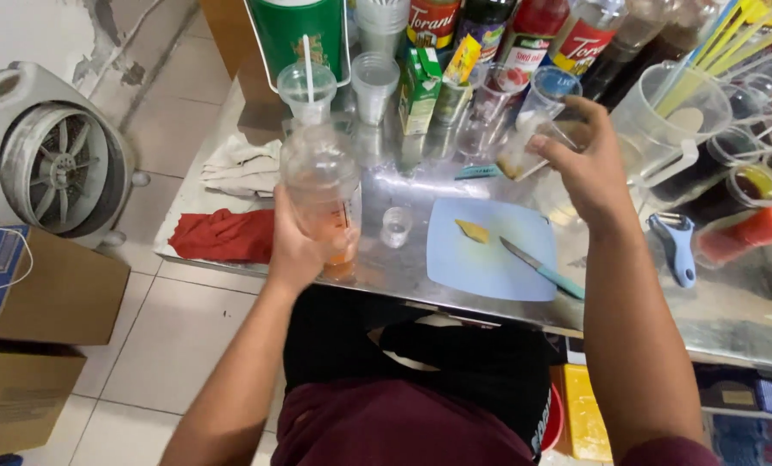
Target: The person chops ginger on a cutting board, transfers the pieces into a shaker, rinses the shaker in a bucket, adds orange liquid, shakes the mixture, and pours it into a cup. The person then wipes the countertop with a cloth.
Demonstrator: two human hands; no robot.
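Observation:
My left hand (295,250) grips a clear plastic shaker cup (321,185) with a clear lid, orange liquid at its bottom, held above the front left of the steel counter (403,267). My right hand (589,168) holds a small clear glass (524,151) tilted toward the left, a little yellowish liquid in it. Between the hands stands a small empty shot glass (395,227). A light blue cutting board (489,250) carries a yellow fruit piece (472,230) and a teal-handled knife (541,269).
Syrup bottles (524,30), clear cups (374,82), a green carton (419,86) and a clear jug (662,121) crowd the counter's back. A red cloth (222,235) and white cloth (243,168) lie left. A blue peeler (675,246) lies right. A fan (53,160) and cardboard boxes (40,293) stand on the floor.

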